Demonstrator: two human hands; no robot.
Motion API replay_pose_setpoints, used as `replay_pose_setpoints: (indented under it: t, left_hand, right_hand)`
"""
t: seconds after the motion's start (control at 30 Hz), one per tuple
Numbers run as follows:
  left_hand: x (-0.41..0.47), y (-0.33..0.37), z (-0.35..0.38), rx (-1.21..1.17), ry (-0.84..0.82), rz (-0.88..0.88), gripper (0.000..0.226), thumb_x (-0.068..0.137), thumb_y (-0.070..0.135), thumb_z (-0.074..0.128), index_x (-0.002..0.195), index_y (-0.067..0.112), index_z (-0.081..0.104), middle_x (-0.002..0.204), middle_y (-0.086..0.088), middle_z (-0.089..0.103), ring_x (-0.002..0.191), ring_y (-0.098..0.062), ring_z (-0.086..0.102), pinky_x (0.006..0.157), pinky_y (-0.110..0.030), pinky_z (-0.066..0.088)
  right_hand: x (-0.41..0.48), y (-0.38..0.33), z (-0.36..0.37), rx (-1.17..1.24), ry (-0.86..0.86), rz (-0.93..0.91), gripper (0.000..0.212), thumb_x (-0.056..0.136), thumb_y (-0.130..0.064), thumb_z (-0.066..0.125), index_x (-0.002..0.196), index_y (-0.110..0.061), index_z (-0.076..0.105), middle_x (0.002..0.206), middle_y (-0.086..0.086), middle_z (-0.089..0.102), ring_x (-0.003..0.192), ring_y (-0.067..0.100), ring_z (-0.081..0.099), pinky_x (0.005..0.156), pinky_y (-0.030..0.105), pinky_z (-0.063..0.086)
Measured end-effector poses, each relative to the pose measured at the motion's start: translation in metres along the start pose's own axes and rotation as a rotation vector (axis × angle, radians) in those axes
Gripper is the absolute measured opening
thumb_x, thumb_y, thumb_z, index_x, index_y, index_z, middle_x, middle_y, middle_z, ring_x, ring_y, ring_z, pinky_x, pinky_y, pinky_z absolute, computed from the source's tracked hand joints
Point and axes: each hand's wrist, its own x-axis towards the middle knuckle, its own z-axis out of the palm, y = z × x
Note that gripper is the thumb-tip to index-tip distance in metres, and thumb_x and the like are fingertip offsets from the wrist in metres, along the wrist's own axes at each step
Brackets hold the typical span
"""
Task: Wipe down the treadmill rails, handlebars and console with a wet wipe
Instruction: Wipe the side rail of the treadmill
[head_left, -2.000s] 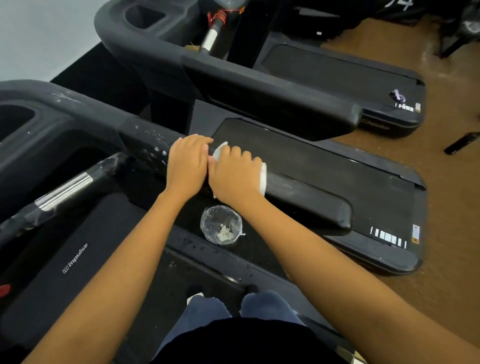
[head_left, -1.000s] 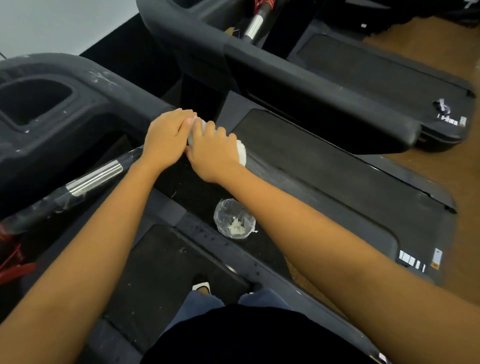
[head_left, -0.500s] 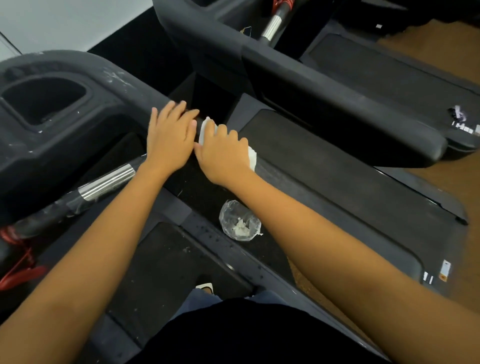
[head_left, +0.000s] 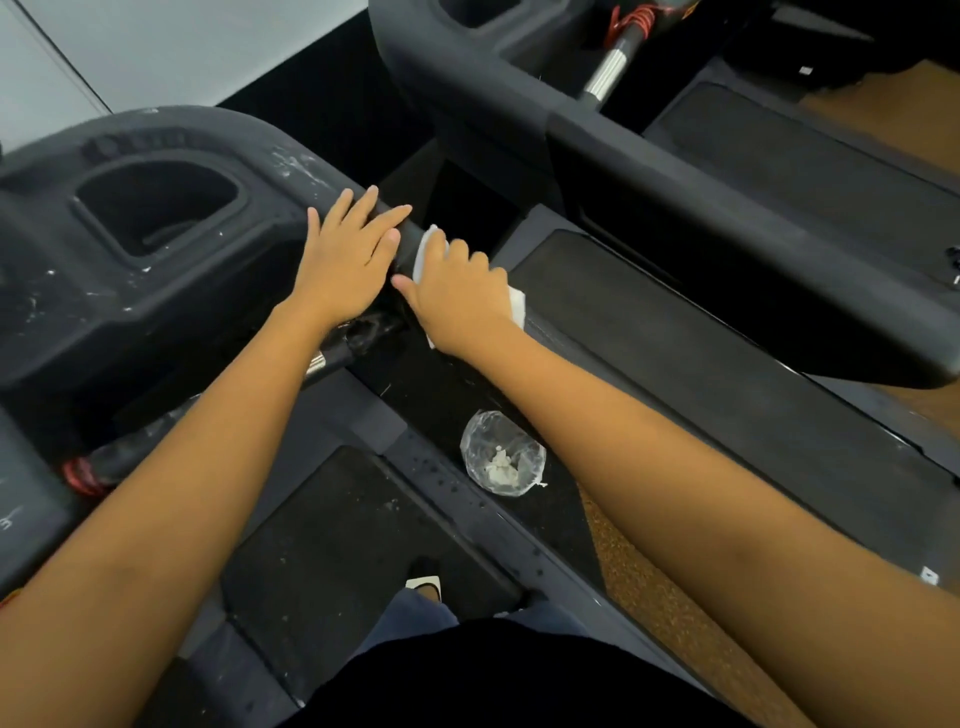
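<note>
**Change since earlier frames.** Both hands sit closer to the console (head_left: 156, 291) than two seconds ago, when they were partway along the handrail (head_left: 407, 240). The left hand (head_left: 348, 260), then folded over the rail, now lies flat with its fingers straight and fanned. Over the last half second a narrow gap has opened between the two hands, baring a short stretch of rail.

**Wet wipe** (head_left: 425, 250). White, on top of the handrail where it meets the console, draped over the rail under the right hand. Its edges show past the index side and the little-finger side of that hand. Its long axis follows the rail, running from the console at upper left towards lower right.

**Right hand** (head_left: 460, 299). Fingers curled over the wipe, clasping it against the rail, thumb pointing towards the left hand.

**Left hand.** Holds nothing; palm down on the console corner, just beside the right hand, not touching the wipe.

**Other items.**
- Cup recess (head_left: 156, 208) in the console.
- Metal grip bar (head_left: 317, 362), under the left wrist.
- Red coiled cord (head_left: 80, 475), at far left.
- Clear plastic bag (head_left: 501, 454) with white scraps inside, lying below the right forearm.
- Neighbouring treadmill (head_left: 701, 171), on the right.
</note>
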Motion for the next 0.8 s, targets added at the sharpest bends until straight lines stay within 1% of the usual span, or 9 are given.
replay_pose_setpoints:
  t: [0.17, 0.3, 0.37, 0.47, 0.53, 0.57, 0.63, 0.7, 0.8]
  left_hand:
    - [0.000, 0.002, 0.005, -0.116, 0.001, -0.011, 0.045, 0.105, 0.033, 0.021, 0.149, 0.033, 0.031, 0.161, -0.002, 0.012, 0.149, -0.024, -0.003, 0.117, -0.052, -0.003]
    - [0.001, 0.000, 0.008, -0.156, 0.003, -0.025, 0.045, 0.105, 0.034, 0.020, 0.148, 0.035, 0.031, 0.162, 0.000, 0.011, 0.149, -0.022, -0.005, 0.117, -0.051, -0.005]
    - [0.002, -0.001, 0.008, -0.158, -0.001, -0.021, 0.045, 0.105, 0.034, 0.021, 0.148, 0.035, 0.030, 0.162, 0.000, 0.011, 0.149, -0.022, -0.005, 0.117, -0.051, -0.005]
    - [0.003, -0.003, 0.006, -0.203, -0.016, -0.023, 0.045, 0.105, 0.034, 0.020, 0.148, 0.037, 0.031, 0.161, 0.001, 0.012, 0.149, -0.020, -0.004, 0.117, -0.049, -0.006]
    - [0.004, -0.005, 0.003, -0.231, -0.031, -0.025, 0.044, 0.105, 0.034, 0.019, 0.148, 0.038, 0.031, 0.161, 0.003, 0.013, 0.149, -0.019, -0.004, 0.117, -0.048, -0.007]
    - [0.005, -0.007, 0.003, -0.228, -0.036, -0.023, 0.045, 0.105, 0.033, 0.019, 0.148, 0.038, 0.030, 0.161, 0.003, 0.012, 0.148, -0.018, -0.005, 0.117, -0.048, -0.008]
    - [0.004, -0.007, 0.004, -0.206, -0.036, -0.016, 0.045, 0.105, 0.032, 0.019, 0.149, 0.037, 0.027, 0.161, 0.003, 0.011, 0.148, -0.018, -0.006, 0.117, -0.047, -0.008]
    - [0.004, -0.006, 0.005, -0.199, -0.032, -0.016, 0.046, 0.105, 0.032, 0.019, 0.150, 0.036, 0.026, 0.162, 0.002, 0.010, 0.149, -0.018, -0.006, 0.117, -0.047, -0.008]
    - [0.005, -0.006, 0.006, -0.195, -0.027, -0.023, 0.046, 0.105, 0.032, 0.019, 0.150, 0.036, 0.025, 0.162, 0.002, 0.010, 0.149, -0.019, -0.006, 0.117, -0.048, -0.008]
  right_hand:
    - [-0.004, -0.002, 0.007, -0.056, 0.019, -0.006, 0.077, 0.097, -0.056, 0.036, 0.149, -0.002, 0.020, 0.134, 0.015, 0.048, 0.110, 0.030, 0.055, 0.084, 0.040, 0.045]
    - [-0.040, 0.003, 0.018, -0.216, 0.101, -0.009, 0.079, 0.094, -0.054, 0.042, 0.148, 0.000, 0.022, 0.149, 0.020, 0.033, 0.130, 0.036, 0.041, 0.101, 0.047, 0.038]
    - [-0.025, -0.006, 0.016, -0.175, 0.090, 0.004, 0.075, 0.096, -0.052, 0.041, 0.146, 0.001, 0.025, 0.145, 0.021, 0.038, 0.126, 0.036, 0.046, 0.098, 0.047, 0.041]
    - [0.019, -0.023, 0.007, -0.018, 0.028, 0.012, 0.062, 0.097, -0.037, 0.046, 0.143, 0.000, 0.029, 0.130, 0.016, 0.050, 0.108, 0.029, 0.057, 0.082, 0.039, 0.046]
    - [0.034, -0.027, 0.005, 0.000, -0.020, -0.018, 0.058, 0.096, -0.029, 0.048, 0.143, 0.001, 0.028, 0.127, 0.015, 0.051, 0.104, 0.027, 0.058, 0.077, 0.036, 0.045]
    - [0.033, -0.027, 0.004, -0.023, -0.020, -0.029, 0.060, 0.097, -0.030, 0.048, 0.143, 0.002, 0.027, 0.127, 0.016, 0.051, 0.104, 0.027, 0.057, 0.077, 0.036, 0.045]
    - [0.016, -0.023, 0.005, -0.076, -0.012, -0.015, 0.070, 0.097, -0.042, 0.048, 0.146, 0.001, 0.022, 0.136, 0.019, 0.045, 0.114, 0.030, 0.053, 0.088, 0.038, 0.044]
    - [-0.012, -0.019, 0.012, -0.168, 0.012, 0.019, 0.079, 0.095, -0.048, 0.047, 0.149, -0.001, 0.015, 0.150, 0.021, 0.030, 0.132, 0.035, 0.039, 0.106, 0.043, 0.035]
    - [-0.045, -0.016, 0.025, -0.323, 0.072, 0.022, 0.086, 0.090, -0.046, 0.055, 0.151, -0.003, 0.012, 0.156, 0.021, 0.020, 0.142, 0.039, 0.023, 0.115, 0.047, 0.026]
